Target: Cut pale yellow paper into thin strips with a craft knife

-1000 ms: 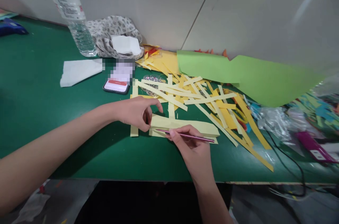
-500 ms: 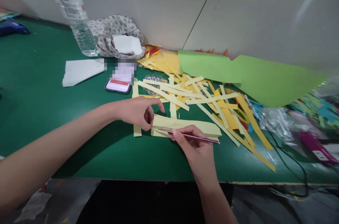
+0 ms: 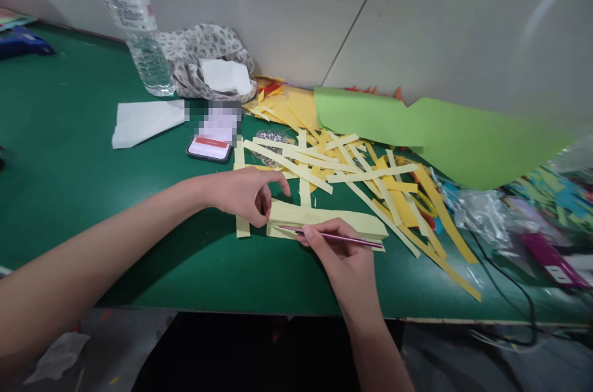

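Note:
A folded pale yellow paper piece [image 3: 324, 220] lies on the green table [image 3: 69, 151] in front of me. My left hand [image 3: 243, 194] pinches its left end between thumb and fingers. Just below the paper's near edge, my right hand [image 3: 345, 262] grips a thin pink stick [image 3: 356, 239] that lies almost flat along that edge, its tip pointing left. Behind the paper spreads a heap of yellow paper strips [image 3: 352, 173].
A water bottle [image 3: 139, 28], a patterned cloth pouch [image 3: 204, 58], a white tissue [image 3: 143, 120] and a phone [image 3: 210, 148] sit at the back left. A green paper sheet [image 3: 440, 133] leans on the wall. Plastic bags [image 3: 482, 213], a black cable [image 3: 514, 281] and a magenta tool [image 3: 551, 253] crowd the right.
Both hands hold their places on the paper and the stick; only the camera has shifted slightly.

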### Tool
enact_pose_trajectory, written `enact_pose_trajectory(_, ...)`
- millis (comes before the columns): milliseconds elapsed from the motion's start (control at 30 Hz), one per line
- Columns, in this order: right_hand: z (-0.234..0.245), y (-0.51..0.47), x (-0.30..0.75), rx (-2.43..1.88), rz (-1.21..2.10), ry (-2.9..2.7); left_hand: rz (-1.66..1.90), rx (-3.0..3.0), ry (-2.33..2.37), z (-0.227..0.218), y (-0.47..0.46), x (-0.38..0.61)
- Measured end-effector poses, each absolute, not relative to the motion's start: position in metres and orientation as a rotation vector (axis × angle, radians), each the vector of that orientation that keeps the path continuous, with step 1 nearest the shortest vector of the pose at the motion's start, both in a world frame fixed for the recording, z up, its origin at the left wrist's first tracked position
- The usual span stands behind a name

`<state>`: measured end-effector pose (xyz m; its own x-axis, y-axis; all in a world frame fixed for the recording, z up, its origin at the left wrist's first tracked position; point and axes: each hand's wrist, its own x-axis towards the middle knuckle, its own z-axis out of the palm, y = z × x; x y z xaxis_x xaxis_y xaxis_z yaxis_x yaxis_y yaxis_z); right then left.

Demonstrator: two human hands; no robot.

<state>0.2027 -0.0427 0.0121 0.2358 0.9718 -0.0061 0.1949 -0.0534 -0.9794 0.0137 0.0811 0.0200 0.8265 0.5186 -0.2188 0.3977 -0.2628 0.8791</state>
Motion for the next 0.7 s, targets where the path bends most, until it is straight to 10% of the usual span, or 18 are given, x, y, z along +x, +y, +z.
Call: enact_pose_trajectory(700,0.006,-0.041,0.233,-1.439,0.874,-1.084,0.118,1.874,0.714,0.02,0.08,0.013)
